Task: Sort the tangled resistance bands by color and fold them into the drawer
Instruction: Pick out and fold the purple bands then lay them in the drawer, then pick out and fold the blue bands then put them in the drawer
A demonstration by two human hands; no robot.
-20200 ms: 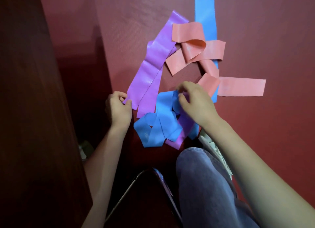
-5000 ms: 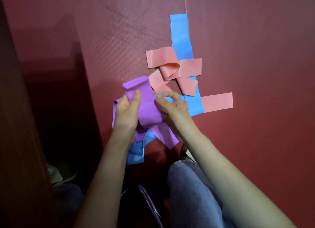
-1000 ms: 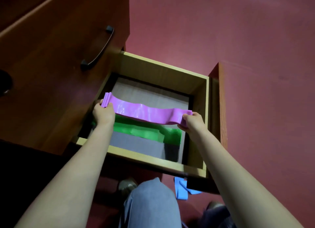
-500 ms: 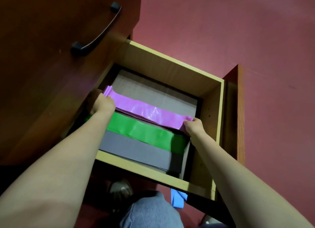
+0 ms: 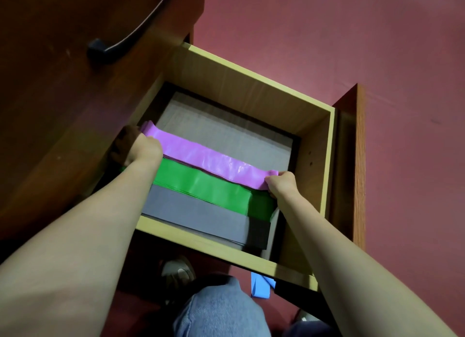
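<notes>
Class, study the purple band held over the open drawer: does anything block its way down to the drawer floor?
Nothing visible does. The left hand and right hand hold the purple band by its ends; the drawer floor just behind it is bare. The green band lies alongside, nearer the person.

Two hands, one drawer, one purple band, one green band, one blue band.

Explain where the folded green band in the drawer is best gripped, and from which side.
Probably pinch the near long edge of the green band, coming from above on the person's side: it lies flat, and the purple band overlaps its far edge.
</notes>
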